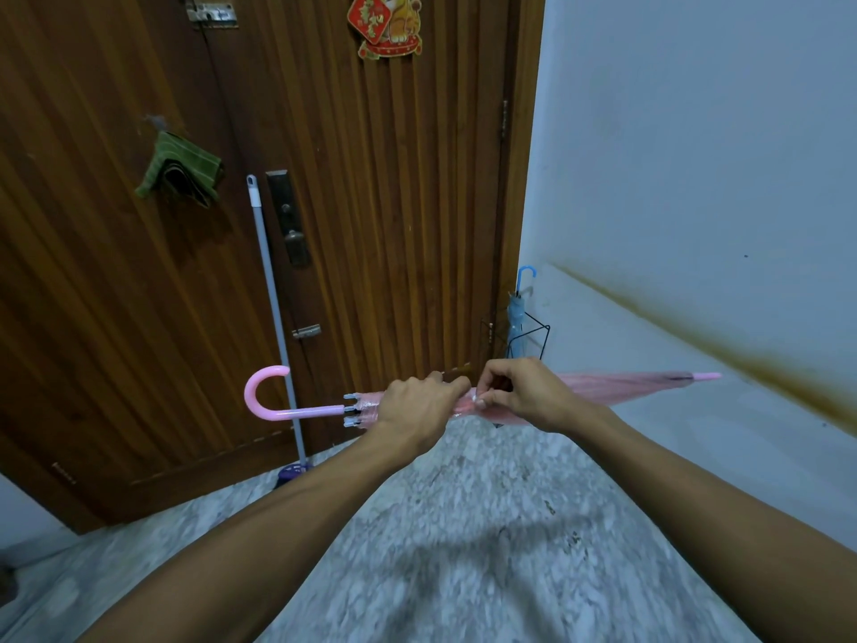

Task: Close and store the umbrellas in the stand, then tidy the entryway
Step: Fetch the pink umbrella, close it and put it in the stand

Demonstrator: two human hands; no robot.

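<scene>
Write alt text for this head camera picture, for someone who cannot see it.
Two bare hands, the left hand and right hand, hold a closed pink umbrella level before a wooden door, fingers working at its middle. A blue umbrella stands in a wire stand in the corner, and a mop handle leans on the door.

I see a pink umbrella [626, 387] of glossy translucent plastic, a ribbed varnished wood door [394, 201], a thin black wire stand [540, 334], and a matt speckled stone floor [463, 526].
</scene>
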